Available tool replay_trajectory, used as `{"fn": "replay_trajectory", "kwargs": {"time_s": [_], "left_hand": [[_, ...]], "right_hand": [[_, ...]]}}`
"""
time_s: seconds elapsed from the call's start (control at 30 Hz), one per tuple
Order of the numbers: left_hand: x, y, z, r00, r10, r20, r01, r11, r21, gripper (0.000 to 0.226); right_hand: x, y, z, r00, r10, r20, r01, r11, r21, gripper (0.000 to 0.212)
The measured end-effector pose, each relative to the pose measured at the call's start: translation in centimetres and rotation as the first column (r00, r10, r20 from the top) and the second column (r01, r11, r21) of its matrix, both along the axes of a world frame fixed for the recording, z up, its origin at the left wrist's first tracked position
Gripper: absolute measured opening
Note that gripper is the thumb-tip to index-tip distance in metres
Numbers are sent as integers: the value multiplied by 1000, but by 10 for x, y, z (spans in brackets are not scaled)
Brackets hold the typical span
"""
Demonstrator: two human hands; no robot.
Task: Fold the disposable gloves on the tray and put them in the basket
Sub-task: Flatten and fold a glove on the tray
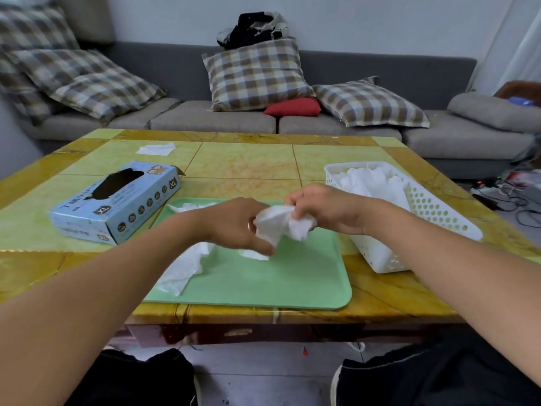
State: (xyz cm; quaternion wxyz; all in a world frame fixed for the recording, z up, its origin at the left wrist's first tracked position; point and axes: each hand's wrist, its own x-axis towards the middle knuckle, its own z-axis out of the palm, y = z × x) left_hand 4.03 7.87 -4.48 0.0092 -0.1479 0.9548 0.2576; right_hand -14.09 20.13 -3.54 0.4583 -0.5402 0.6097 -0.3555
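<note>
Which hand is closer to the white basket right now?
The right hand. It is just beside the white basket, near its left wall, gripping a crumpled glove. The left hand grips the same glove from farther left, over the green tray.

Both bare forearms reach forward, the left hand (234, 222) and right hand (317, 209) close together, fingers curled, pinching.

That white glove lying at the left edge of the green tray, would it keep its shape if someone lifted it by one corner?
Probably not. The loose glove lies wrinkled and drapes over the tray edge, so it likely hangs limp. It looks thin and see-through, so likely very light. The held glove, bunched between the left hand and right hand, crumples easily.
</note>
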Motion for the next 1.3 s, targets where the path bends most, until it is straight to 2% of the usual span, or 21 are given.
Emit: {"fn": "replay_trajectory", "kwargs": {"time_s": [0.03, 0.07, 0.1, 0.2, 0.3, 0.4, 0.5, 0.6, 0.7, 0.77, 0.83, 0.93, 1.0, 1.07, 1.13, 1.2, 1.3], "left_hand": [[2, -2, 5, 992, 48, -114, -39, 996, 86, 26], [1, -3, 9, 970, 95, -223, -54, 981, 185, 25], [2, -2, 13, 939, 147, -310, -47, 950, 307, 24], [-4, 7, 26, 846, 302, -440, 36, 790, 612, 32], [-16, 16, 40, 740, 490, -460, 7, 679, 734, 13], [-26, 20, 45, 667, 588, -457, -46, 645, 763, 19], [-29, 22, 47, 602, 638, -479, -97, 655, 750, 19], [-32, 21, 47, 576, 632, -519, -157, 709, 688, 18], [-33, 20, 51, 561, 578, -593, -215, 793, 570, 16], [-34, 20, 54, 571, 541, -618, -222, 826, 518, 15], [-37, 22, 57, 588, 540, -602, -184, 814, 550, 16], [-44, 28, 60, 600, 544, -587, -134, 791, 597, 16], [-52, 32, 62, 603, 538, -588, -92, 780, 619, 16], [-61, 35, 62, 601, 548, -582, -54, 754, 654, 22], [-70, 38, 62, 605, 560, -565, -1, 710, 704, 26], [-77, 42, 62, 609, 564, -558, 57, 670, 740, 26], [-87, 47, 63, 621, 521, -585, 105, 684, 721, 16]], "right_hand": [[-2, 1, 5, 975, -44, 218, 44, 999, 5, 16], [-5, 2, 10, 927, -64, 369, 63, 998, 15, 27], [-5, 2, 16, 891, -66, 450, 64, 998, 20, 38], [-10, 0, 31, 840, -60, 540, 93, 995, -33, 75], [-13, -3, 38, 736, -81, 672, 177, 981, -75, 80], [-7, 4, 33, 742, -27, 670, 142, 983, -117, 77], [6, 13, 25, 749, 1, 662, 93, 990, -107, 69], [15, 10, 25, 770, -151, 620, 268, 958, -100, 51], [12, 2, 29, 713, -320, 624, 488, 865, -115, 43], [6, 2, 36, 688, -346, 638, 549, 823, -145, 32], [0, 5, 46, 686, -347, 639, 588, 782, -207, 24], [-7, 10, 57, 687, -306, 659, 620, 720, -312, 35], [-10, 14, 58, 670, -298, 680, 630, 713, -308, 45], [-16, 19, 55, 644, -305, 701, 617, 749, -241, 56], [-23, 26, 47, 647, -312, 695, 547, 825, -139, 59], [-28, 33, 40, 705, -332, 627, 451, 892, -36, 59], [-31, 43, 38, 783, -352, 513, 394, 919, 29, 68]]}}
